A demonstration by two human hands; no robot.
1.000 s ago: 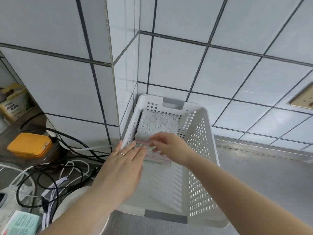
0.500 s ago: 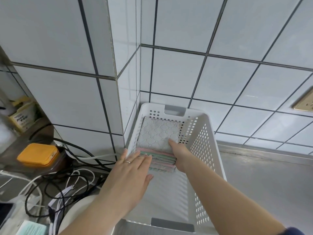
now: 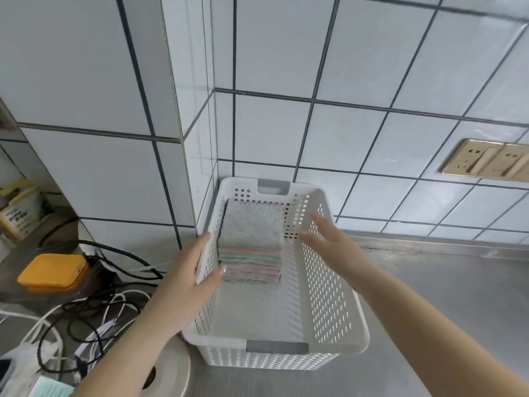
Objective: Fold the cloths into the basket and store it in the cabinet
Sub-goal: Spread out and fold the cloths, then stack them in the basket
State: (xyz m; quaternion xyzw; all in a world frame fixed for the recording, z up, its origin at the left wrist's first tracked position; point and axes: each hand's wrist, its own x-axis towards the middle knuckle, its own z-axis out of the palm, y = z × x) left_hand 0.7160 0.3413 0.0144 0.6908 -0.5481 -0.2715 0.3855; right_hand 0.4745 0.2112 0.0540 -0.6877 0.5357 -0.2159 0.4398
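A white perforated basket [image 3: 329, 296] with grey handles stands on the steel counter, its far end in the tiled corner. Inside, at the far end, lies a stack of folded cloths [image 3: 252, 242]: a grey patterned one on top, pink, green and grey edges below. My left hand [image 3: 189, 279] grips the basket's left wall, thumb inside and fingers outside. My right hand [image 3: 329, 242] hovers with straight, spread fingers by the inner face of the right wall, holding nothing.
Left of the basket lie tangled black and white cables [image 3: 94, 310], an orange case [image 3: 53, 272] and a round white object [image 3: 169, 373]. A gold wall socket [image 3: 486, 159] sits on the right tiles. Bare steel counter [image 3: 443, 296] stretches right.
My right hand lifted off the cloth stack and moved toward the right wall. My left hand shifted from the cloths onto the basket's left wall. The camera view tilted up.
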